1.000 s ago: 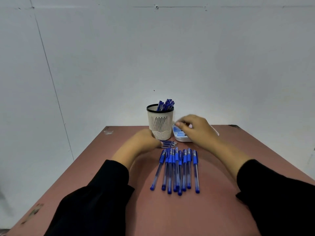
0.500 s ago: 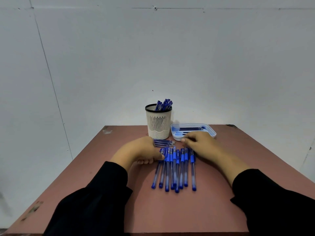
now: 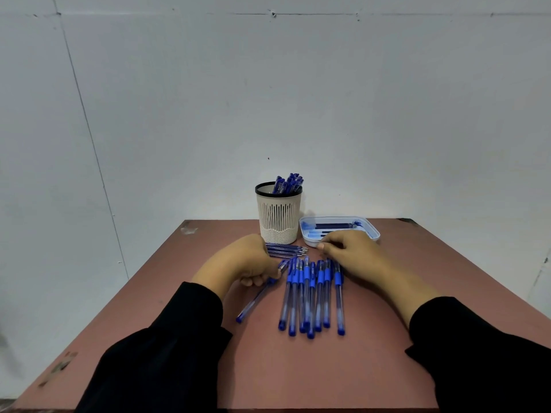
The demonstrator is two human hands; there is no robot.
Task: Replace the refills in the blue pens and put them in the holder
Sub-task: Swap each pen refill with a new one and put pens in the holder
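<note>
- Seated at a reddish table, a person in black sleeves works over a row of pens lying side by side, caps toward the wall.
- Left hand: fingers curled round the capped end of one pen, which angles away from the row, its far tip pointing down-left.
- Right hand: fingers loosely bent, resting at the top of the row beside the near edge of a white tray; whether it pinches anything cannot be told, as the fingertips are hidden.
- Tray: holds several blue refills.
- Holder: a slotted white cup with a black rim, upright at the table's far edge, left of the tray, with blue pens standing in it.
- Loose refills: a small bundle, apparently, lying in front of the holder between the hands.
</note>
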